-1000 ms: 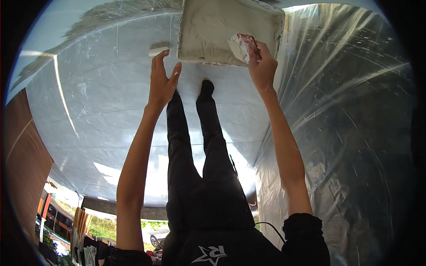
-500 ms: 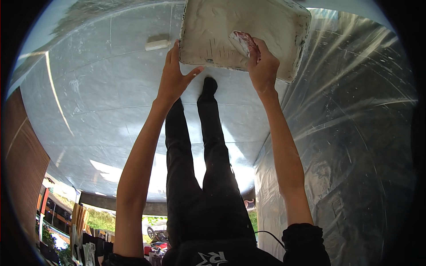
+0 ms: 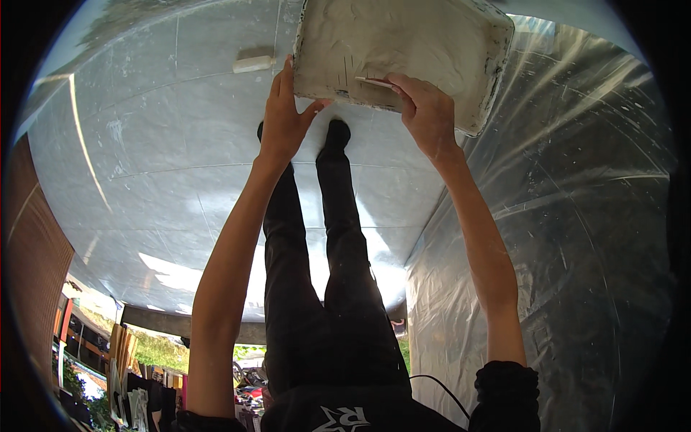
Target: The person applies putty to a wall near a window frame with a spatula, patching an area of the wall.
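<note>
A large rectangular tray [image 3: 498,75] with a dark-speckled rim holds a layer of wet, grey-beige paste [image 3: 410,36]. In my right hand [image 3: 430,119] is a thin, flat scraper [image 3: 374,81], pinched between thumb and fingers and seen nearly edge-on. It lies low over the paste near the tray's near side; whether it touches is hard to tell. My left hand [image 3: 282,126] is at the tray's near left corner, fingers stretched up along the left side and thumb spread out below the near edge. That hand is open.
A white block [image 3: 252,65] lies on the grey sheet-like floor [image 3: 158,129], left of the tray. Clear plastic sheeting [image 3: 561,237] hangs or lies along the right. My dark shoes and legs are below the tray. A brown ribbed surface [image 3: 36,223] borders the far left.
My right hand has turned the scraper from showing its pale and reddish face to nearly edge-on, lowering it toward the tray's near side. My left hand stays at the corner.
</note>
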Demonstrator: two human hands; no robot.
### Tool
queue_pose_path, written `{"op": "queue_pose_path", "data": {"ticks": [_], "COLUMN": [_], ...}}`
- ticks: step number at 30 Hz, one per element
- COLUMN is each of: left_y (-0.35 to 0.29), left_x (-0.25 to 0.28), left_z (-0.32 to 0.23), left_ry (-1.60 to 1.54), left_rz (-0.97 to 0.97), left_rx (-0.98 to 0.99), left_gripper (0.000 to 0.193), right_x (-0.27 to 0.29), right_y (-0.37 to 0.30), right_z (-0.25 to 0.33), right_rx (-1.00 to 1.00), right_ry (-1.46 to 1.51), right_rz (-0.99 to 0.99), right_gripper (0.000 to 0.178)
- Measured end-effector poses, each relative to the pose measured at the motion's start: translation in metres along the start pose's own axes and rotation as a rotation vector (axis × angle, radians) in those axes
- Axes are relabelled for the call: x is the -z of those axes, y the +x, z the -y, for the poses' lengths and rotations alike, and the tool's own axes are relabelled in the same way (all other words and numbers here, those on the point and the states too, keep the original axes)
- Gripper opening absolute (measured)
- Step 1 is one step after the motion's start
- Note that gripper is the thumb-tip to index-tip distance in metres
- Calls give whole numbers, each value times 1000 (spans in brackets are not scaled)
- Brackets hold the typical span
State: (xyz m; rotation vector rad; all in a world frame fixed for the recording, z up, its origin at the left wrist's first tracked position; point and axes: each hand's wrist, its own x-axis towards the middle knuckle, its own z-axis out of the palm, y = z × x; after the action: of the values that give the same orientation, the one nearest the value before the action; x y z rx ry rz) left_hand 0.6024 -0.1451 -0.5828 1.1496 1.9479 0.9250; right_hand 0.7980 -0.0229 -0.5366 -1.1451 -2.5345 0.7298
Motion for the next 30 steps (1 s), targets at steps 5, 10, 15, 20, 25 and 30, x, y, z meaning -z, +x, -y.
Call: {"op": "queue_pose_path", "data": {"ticks": [5,10,15,20,25,30], "left_y": [0,-1,-3,-7,-11,-12], "left_x": [-1,-4,-6,-9,15,85], "left_z": [-1,3,7,-3,-22,-74], "left_ry": [-5,28,99,303,264,156], "left_rz": [-31,-41,-49,-77,-74,-166], "left_rx": [-13,-24,1,45,40,-39], "left_gripper": [88,86,87,90,88,78], "right_x": [2,10,8,8,46,121], "right_y": [-3,16,42,72,65,64], "right_z": [-2,-3,-20,-42,-9,70], "right_rx": [28,-75,-96,-170,-340,-523], "right_ry": [37,87,156,245,456,940], "right_rz": [111,189,356,627,653,521], "right_gripper": [21,25,26,28,28,31]}}
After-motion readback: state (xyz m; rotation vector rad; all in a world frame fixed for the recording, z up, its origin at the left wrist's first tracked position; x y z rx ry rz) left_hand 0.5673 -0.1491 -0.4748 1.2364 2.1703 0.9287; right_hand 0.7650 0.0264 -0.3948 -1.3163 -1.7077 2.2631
